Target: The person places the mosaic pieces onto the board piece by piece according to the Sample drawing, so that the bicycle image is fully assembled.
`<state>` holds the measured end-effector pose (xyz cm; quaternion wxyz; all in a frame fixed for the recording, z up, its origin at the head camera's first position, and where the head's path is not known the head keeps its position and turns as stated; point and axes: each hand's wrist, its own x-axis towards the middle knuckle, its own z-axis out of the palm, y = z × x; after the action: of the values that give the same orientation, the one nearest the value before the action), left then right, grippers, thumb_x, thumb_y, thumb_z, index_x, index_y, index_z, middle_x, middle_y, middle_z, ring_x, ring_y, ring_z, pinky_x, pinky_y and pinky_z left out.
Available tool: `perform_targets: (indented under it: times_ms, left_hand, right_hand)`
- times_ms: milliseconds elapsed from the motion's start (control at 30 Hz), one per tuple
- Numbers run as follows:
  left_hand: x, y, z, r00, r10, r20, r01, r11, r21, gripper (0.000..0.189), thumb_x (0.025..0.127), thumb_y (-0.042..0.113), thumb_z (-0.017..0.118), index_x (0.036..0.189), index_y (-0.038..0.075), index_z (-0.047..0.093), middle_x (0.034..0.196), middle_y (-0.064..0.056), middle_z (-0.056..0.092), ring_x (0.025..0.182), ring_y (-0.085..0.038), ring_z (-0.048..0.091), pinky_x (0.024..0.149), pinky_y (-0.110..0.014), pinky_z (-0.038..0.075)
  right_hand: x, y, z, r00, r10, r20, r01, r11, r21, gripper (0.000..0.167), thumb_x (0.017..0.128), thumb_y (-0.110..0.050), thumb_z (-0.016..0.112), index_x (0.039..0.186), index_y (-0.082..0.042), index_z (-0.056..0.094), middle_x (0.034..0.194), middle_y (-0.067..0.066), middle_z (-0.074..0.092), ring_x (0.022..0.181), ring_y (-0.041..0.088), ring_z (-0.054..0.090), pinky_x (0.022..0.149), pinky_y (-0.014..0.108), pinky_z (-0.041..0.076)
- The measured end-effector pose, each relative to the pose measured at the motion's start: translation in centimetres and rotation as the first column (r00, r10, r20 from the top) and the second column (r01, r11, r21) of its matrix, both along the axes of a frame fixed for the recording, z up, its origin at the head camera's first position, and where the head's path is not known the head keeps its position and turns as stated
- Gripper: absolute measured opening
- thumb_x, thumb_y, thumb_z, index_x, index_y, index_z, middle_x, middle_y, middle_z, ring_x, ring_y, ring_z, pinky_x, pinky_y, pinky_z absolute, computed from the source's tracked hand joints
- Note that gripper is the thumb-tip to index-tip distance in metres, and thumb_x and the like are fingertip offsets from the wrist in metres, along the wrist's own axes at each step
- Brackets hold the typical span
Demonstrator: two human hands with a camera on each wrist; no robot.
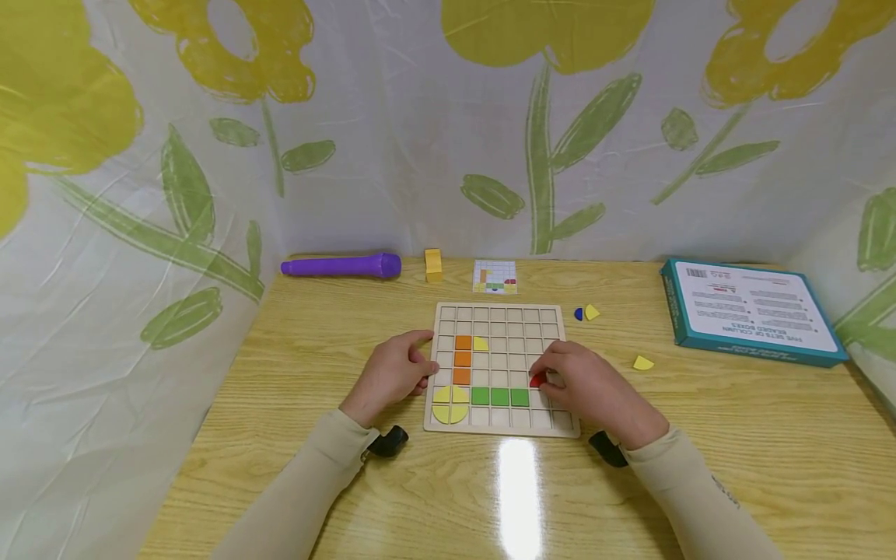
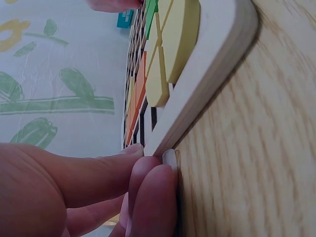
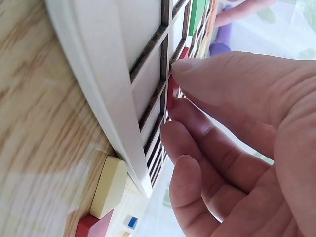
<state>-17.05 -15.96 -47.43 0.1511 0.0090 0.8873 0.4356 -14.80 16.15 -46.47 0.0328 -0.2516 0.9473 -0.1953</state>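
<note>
A wooden grid board [image 1: 490, 431] lies on the table in front of me. My left hand [image 1: 390, 372] grips its left edge, thumb on the rim and fingers curled against the side. Over the board's right part, my right hand [image 1: 586, 383] pinches a small red piece [image 3: 172, 90] between thumb and fingers, close over the cells. Three orange squares [image 1: 462, 359] form a column, with a yellow quarter-circle [image 1: 480, 343] beside the top one. Yellow quarter-circles [image 1: 450, 412] make a full circle at the lower left. Three green squares [image 1: 500, 397] run in a row to its right.
Behind the board lies a pattern card [image 1: 495, 277]. A purple microphone-shaped object [image 1: 343, 266] and a yellow block [image 1: 433, 266] are at the back left. Right of the board are a blue piece [image 1: 579, 314], yellow pieces [image 1: 643, 363], a red piece [image 3: 94, 226] and a teal box [image 1: 756, 311].
</note>
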Motion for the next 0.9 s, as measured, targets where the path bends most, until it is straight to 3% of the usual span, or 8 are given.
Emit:
perform_targets:
  times_ms: [400, 700, 900]
  left_hand:
    - [0.1, 0.0, 0.0, 1.000, 0.007, 0.003, -0.007, 1.000, 0.012, 0.065, 0.100, 0.009, 0.078, 0.159, 0.015, 0.054, 0.086, -0.008, 0.072, 0.064, -0.018, 0.067, 0.062, -0.027, 0.057]
    - [0.0, 0.2, 0.1, 1.000, 0.017, 0.019, -0.017, 1.000, 0.013, 0.066, 0.099, 0.010, 0.079, 0.160, 0.016, 0.054, 0.087, -0.008, 0.072, 0.064, -0.019, 0.068, 0.061, -0.028, 0.057]
    - [0.1, 0.1, 0.2, 0.999, 0.023, 0.024, -0.023, 1.000, 0.009, 0.065, 0.099, 0.011, 0.079, 0.159, 0.016, 0.054, 0.087, -0.007, 0.072, 0.065, -0.019, 0.068, 0.061, -0.028, 0.057]
  right_hand:
    - [0.2, 0.6, 0.4, 1.000, -0.030, 0.004, 0.030, 1.000, 0.001, 0.012, 0.095, -0.010, 0.081, 0.107, -0.012, 0.082, 0.108, 0.000, 0.074, 0.099, 0.018, 0.067, 0.094, 0.043, 0.062]
    - [1.6, 4.9, 0.8, 0.993, -0.110, 0.041, 0.109, 0.994, 0.022, 0.017, 0.096, -0.014, 0.083, 0.112, -0.012, 0.082, 0.108, 0.000, 0.073, 0.092, 0.015, 0.061, 0.083, 0.037, 0.058]
    - [2.3, 7.4, 0.8, 0.989, -0.144, 0.029, 0.143, 0.989, 0.021, 0.018, 0.095, -0.016, 0.085, 0.112, -0.012, 0.083, 0.105, -0.002, 0.073, 0.096, 0.015, 0.067, 0.086, 0.042, 0.062]
